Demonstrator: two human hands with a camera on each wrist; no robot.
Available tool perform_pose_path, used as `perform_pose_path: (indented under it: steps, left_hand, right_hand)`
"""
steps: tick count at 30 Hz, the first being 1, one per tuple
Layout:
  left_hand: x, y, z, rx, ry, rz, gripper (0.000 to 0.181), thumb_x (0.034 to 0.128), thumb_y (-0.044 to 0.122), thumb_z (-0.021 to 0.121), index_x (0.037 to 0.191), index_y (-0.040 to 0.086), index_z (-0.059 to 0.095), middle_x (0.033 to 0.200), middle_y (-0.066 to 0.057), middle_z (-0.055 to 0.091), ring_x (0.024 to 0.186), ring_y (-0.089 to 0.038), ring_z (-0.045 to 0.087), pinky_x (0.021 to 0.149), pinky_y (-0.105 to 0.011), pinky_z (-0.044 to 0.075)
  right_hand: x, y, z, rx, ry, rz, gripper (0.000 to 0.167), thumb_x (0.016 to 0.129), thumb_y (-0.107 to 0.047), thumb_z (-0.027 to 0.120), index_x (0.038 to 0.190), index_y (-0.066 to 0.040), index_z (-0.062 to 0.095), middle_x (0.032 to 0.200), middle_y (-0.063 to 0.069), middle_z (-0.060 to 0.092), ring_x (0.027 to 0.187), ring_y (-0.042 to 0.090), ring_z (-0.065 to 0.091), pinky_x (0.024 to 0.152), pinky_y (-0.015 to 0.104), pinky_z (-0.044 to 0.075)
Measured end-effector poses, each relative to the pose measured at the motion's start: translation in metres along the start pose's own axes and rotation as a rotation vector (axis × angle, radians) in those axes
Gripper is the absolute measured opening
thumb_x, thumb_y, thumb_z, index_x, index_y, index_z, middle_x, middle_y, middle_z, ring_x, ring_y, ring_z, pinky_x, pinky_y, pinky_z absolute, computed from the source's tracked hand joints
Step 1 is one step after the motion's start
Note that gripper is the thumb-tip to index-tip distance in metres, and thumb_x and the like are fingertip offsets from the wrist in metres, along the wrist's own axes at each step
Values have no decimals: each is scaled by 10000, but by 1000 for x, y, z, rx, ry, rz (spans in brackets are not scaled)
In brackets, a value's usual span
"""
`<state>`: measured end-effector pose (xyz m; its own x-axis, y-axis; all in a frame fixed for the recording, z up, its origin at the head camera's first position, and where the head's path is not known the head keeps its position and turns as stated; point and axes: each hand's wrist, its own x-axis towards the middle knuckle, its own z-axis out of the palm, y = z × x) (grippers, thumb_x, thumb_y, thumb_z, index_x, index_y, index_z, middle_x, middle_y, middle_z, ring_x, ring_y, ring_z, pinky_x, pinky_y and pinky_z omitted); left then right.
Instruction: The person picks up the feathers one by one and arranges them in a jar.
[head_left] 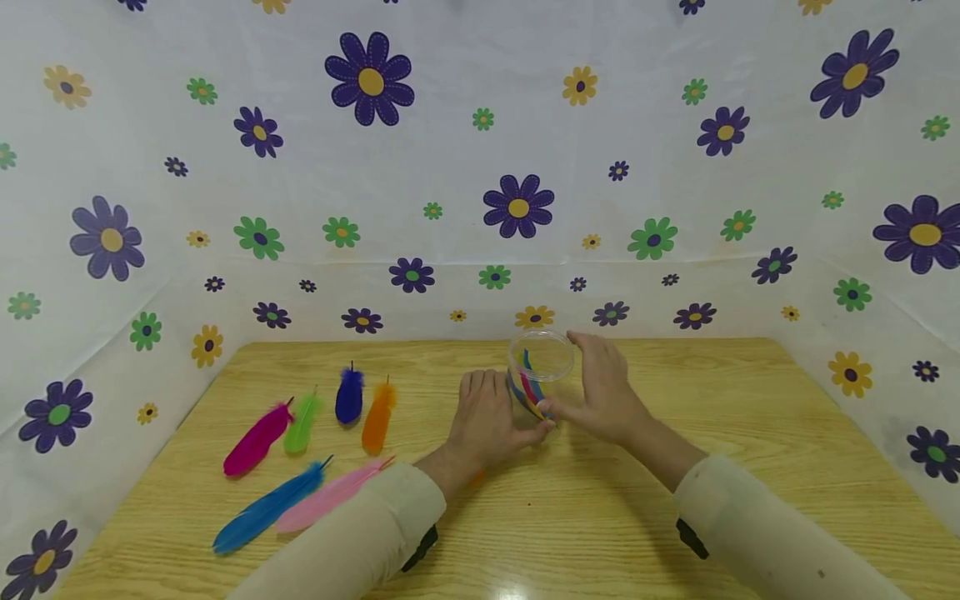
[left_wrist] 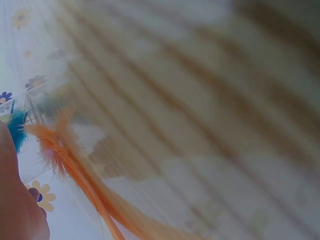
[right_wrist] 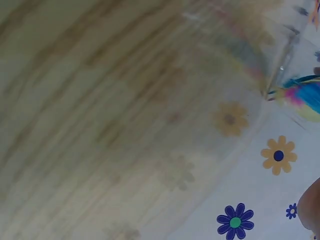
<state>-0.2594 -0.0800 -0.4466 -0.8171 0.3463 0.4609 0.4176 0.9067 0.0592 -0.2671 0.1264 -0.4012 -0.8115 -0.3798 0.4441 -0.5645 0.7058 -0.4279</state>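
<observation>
A clear round jar (head_left: pixel 542 357) stands on the wooden table between my two hands, with blue, pink and yellow feathers (head_left: pixel 529 385) inside. My left hand (head_left: pixel 487 421) holds it low on the left, thumb across its base. From the other side my right hand (head_left: pixel 603 396) grips it, thumb in front and fingers along its right. In the right wrist view, bright feathers (right_wrist: pixel 305 95) show through the clear wall, and a bit of the right hand (right_wrist: pixel 311 207) shows at the edge. Beside the left hand (left_wrist: pixel 20 195) in its wrist view lies an orange feather (left_wrist: pixel 87 185).
Left on the table lie a magenta feather (head_left: pixel 257 442), a green one (head_left: pixel 300 427), a dark blue feather (head_left: pixel 348 398), an orange one (head_left: pixel 378 418), a blue feather (head_left: pixel 266 510) and a pink feather (head_left: pixel 330 496). A flowered cloth (head_left: pixel 442 158) hangs behind and along both sides.
</observation>
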Motion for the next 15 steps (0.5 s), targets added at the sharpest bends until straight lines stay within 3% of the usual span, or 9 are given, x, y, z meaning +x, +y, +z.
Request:
perform_pose_path:
  steps: [3, 10, 15]
  left_hand:
    - [0, 0, 0, -5, -3, -3, 889, 788, 824, 533, 1149, 12, 553, 940, -72, 549, 922, -241, 461, 929, -407, 344]
    - [-1, -1, 1, -10, 7, 6, 890, 791, 803, 548, 1173, 0, 550, 958, -86, 566, 936, -253, 483, 926, -413, 349]
    - [-1, 0, 0, 2, 13, 10, 920, 817, 840, 441, 1151, -8, 563, 955, -88, 574, 918, -251, 476, 923, -412, 353]
  right_hand:
    - [-4, 4, 5, -53, -2, -8, 980, 797, -596, 713, 1493, -33, 314, 1445, 175, 419, 1326, 349, 362, 1089, 616, 266]
    - [-11, 9, 10, -66, -36, 21, 941, 832, -610, 668, 1472, 0, 347, 1442, 195, 422, 1336, 360, 361, 1089, 594, 260]
    - [-14, 13, 11, -106, -46, 9, 959, 843, -654, 623, 1480, 11, 355, 1457, 206, 414, 1359, 371, 342, 1103, 602, 245]
